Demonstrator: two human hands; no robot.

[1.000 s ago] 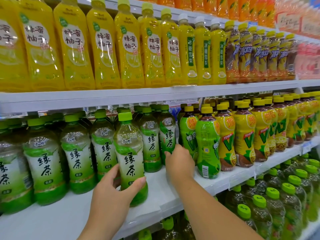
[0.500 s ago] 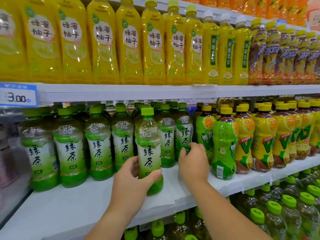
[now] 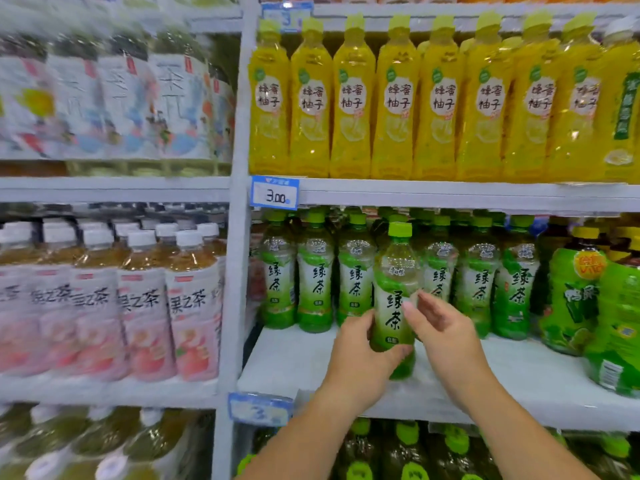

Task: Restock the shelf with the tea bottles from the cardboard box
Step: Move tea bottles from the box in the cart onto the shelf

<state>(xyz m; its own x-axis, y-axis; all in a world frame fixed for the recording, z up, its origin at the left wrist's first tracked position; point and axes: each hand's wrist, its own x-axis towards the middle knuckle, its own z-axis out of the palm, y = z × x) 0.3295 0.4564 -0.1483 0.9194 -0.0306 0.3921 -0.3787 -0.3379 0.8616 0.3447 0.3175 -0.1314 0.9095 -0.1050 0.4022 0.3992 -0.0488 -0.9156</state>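
I'm gripping the green tea bottle (image 3: 394, 289) low with my left hand (image 3: 363, 351), right hand (image 3: 446, 334) touching its label with straight fingers, bottle sitting upright on the shelf (image 3: 294, 362) just ahead of the green tea row (image 3: 315, 282).

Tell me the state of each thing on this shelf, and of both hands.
front green tea bottle: upright on the shelf, capped, gripped low.
left hand: grips that bottle.
right hand: open, fingers by the bottle's label.
green tea row: upright, capped, behind it.
yellow bottles: upright, capped, one level up.
price tag: reads 3.00.
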